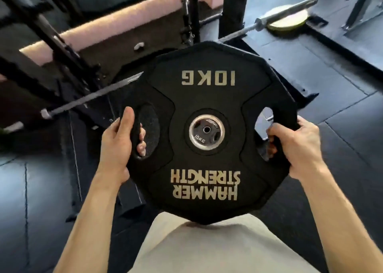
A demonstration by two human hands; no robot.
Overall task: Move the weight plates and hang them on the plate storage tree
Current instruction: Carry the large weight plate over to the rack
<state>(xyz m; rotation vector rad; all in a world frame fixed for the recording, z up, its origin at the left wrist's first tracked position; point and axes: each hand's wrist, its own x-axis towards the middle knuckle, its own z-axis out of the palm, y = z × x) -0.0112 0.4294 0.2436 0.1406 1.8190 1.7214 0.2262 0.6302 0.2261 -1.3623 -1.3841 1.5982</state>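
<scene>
We are standing on dark rubber floor mats (342,158) that fill most of the view, with seams running between the tiles. Across the upper left stands a black steel rack (62,51), blurred, its beams crossing at angles in front of a pale pink wall panel (116,24). A long steel barbell (95,95) runs from the lower left up towards the upper right, passing behind what we carry. At the far right end of that line a yellow-green plate (287,19) lies near the bar, well away from us.

In the middle of the view we hold a black weight plate (207,98), many-sided at the rim, flat and face-up in front of our light-coloured shirt (207,250), its near edge just over the shirt. The lettering reads "10KG" at the far side and "HAMMER STRENGTH" at the near side, upside down to us. It hangs off the floor, carried by us alone, and touches neither rack nor bar that we can tell.

Our left hand (119,146) wraps the left rim, thumb laid on top, fingertips (142,146) curling up through the left grip slot. Our right hand (298,146) clasps the right rim likewise, fingers hooked through the right slot.

Through the steel-ringed centre hole (206,130) we glimpse another plate below, also marked 10KG.
</scene>
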